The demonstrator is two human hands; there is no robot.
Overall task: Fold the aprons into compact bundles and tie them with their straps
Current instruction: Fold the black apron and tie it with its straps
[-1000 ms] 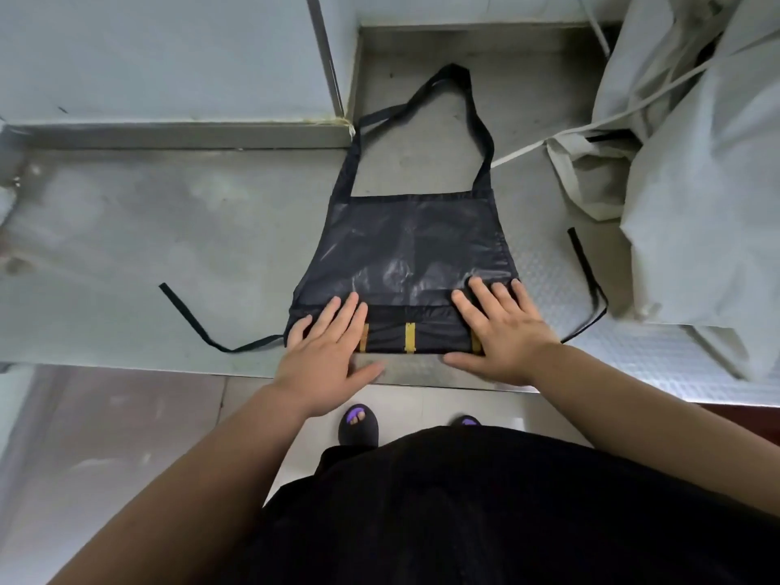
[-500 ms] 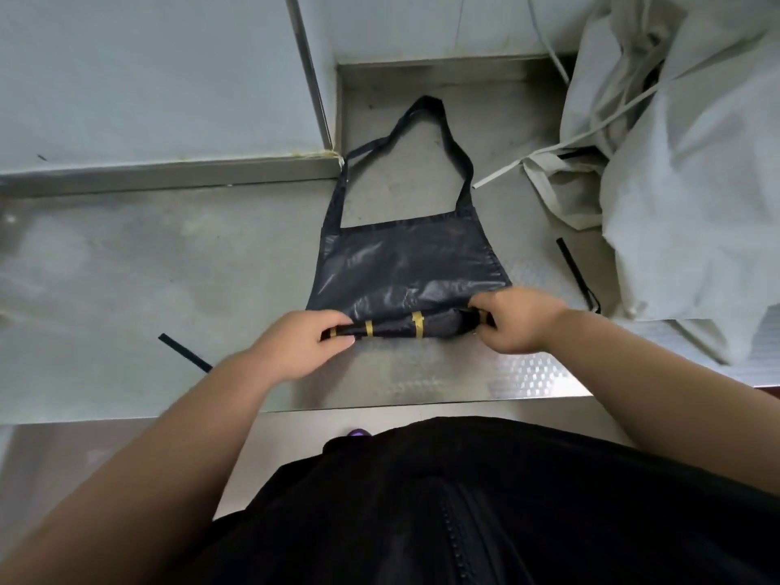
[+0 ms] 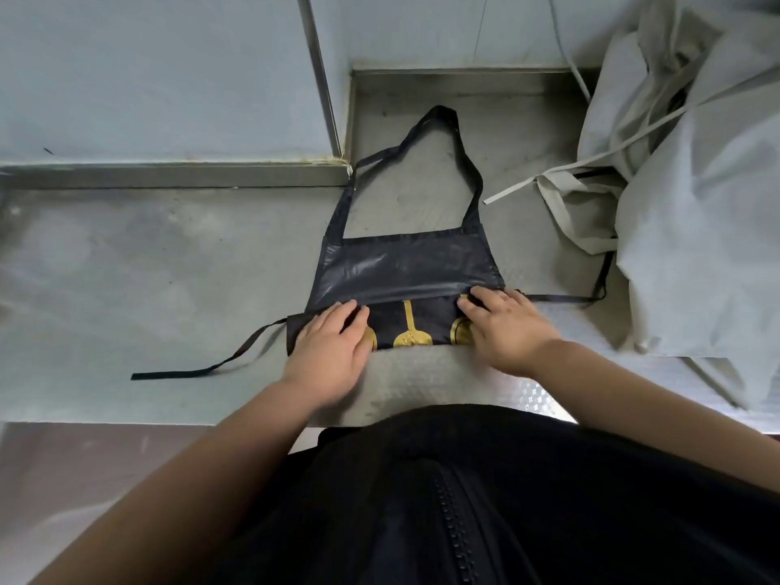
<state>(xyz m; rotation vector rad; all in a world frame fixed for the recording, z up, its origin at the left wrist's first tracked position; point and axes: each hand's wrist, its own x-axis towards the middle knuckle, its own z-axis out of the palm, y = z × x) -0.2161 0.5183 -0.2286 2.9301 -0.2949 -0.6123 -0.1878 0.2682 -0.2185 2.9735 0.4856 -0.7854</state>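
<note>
A dark navy apron lies flat on the steel table, its neck loop pointing away from me. Its near end is folded over into a band with gold print. My left hand presses flat on the left end of the band. My right hand presses flat on the right end, fingertips at the fold's far edge. One waist strap trails left across the table; the other strap runs right toward the grey pile.
A heap of pale grey aprons with loose straps fills the right side of the steel table. A raised ledge and wall panel stand at the back left. The table's front edge runs just below my hands.
My hands gripped the folded edge and turned it over away from me; now both lie flat on a wider folded band. The visible apron body is shorter.
</note>
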